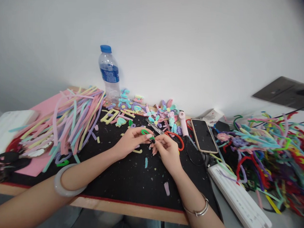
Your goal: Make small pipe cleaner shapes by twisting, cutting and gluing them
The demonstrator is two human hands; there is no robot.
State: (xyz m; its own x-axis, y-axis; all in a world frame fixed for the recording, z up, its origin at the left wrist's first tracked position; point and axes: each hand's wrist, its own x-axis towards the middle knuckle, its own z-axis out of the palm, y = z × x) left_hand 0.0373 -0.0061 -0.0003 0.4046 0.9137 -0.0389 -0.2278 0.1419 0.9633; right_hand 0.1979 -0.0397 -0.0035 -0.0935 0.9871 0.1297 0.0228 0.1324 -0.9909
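Observation:
My left hand pinches a looped green pipe cleaner between thumb and fingers, above the black mat. Close against it on the right, my right hand has its fingers closed at the dark lower end of the green piece. What that dark end is cannot be made out. Scissors with red handles lie just behind my right hand, blades toward the left. Small fluffy scraps, among them a blue one and a pink one, lie on the mat.
Pastel pipe cleaners are heaped at left, multicoloured ones at right. A water bottle stands by the wall. Small fluffy shapes line the back. A phone and a white power strip lie at right.

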